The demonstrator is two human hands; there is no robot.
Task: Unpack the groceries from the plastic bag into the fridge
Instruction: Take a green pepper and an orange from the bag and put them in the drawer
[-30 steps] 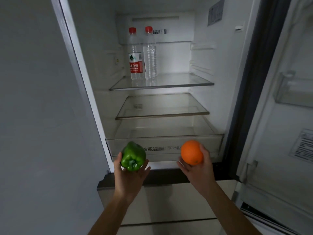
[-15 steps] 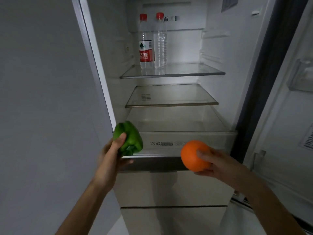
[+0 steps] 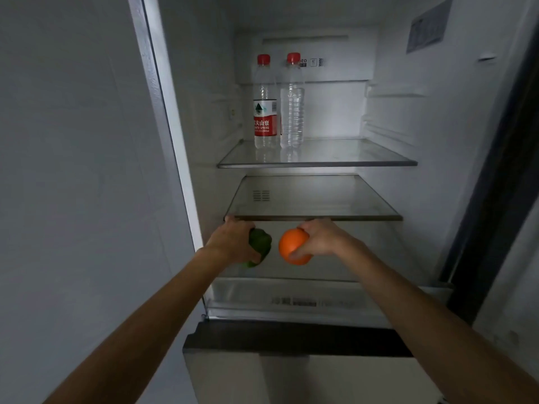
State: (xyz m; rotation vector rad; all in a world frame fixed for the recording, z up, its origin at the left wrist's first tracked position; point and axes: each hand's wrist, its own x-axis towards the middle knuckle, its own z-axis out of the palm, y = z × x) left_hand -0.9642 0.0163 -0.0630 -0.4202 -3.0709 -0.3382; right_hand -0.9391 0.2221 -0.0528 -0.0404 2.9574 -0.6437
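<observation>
The fridge stands open in front of me. My left hand [image 3: 232,243] grips a green bell pepper [image 3: 260,246] from above, and my right hand [image 3: 323,239] grips an orange [image 3: 291,248]. Both hands reach inside, just under the front edge of the middle glass shelf [image 3: 315,217] and above the clear cover of the crisper drawer [image 3: 291,298]. The pepper and the orange sit side by side, a small gap between them. I cannot tell whether either touches the surface below. No plastic bag is in view.
Two water bottles with red caps, one labelled [image 3: 264,106] and one plain [image 3: 292,103], stand at the back left of the top glass shelf [image 3: 350,163]. A wall lies to the left [image 3: 73,170]. The open fridge door [image 3: 513,287] is at the right edge.
Both hands have moved forward and up from in front of the drawer into the fridge, carrying the pepper and orange under the middle shelf. The view has come closer to the fridge.
</observation>
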